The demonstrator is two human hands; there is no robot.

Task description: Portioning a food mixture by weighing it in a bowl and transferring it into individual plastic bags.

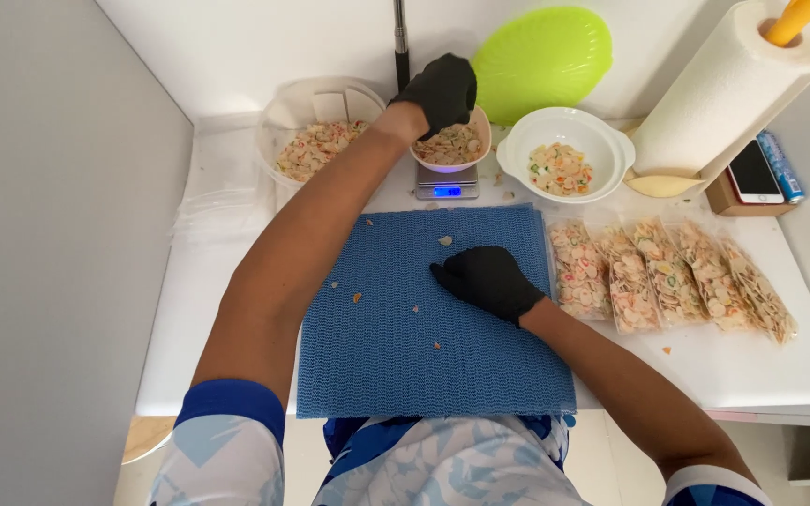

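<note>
A: Hands, quick?

B: My left hand [441, 89] was over the small bowl [452, 145] on the scale [446, 183], grip pinched narrow in the chips; what it held, couldn't tell. My right hand [487, 278] lay flat on the blue mat [405, 356], grip loose, holding nothing.

A: Progress?

B: Five filled bags [672, 276] lay in a row right of the mat, so I judged it well underway. The big tub [316, 141] and the white bowl [564, 155] had chips left, so more remained. A few crumbs sat on the mat.

A: Room?

B: Mat mostly bare, near bench [733, 365] edge free. Back tight: green lid [541, 61], paper towel roll [728, 89], phone [754, 173]. Wall close on my left.
</note>
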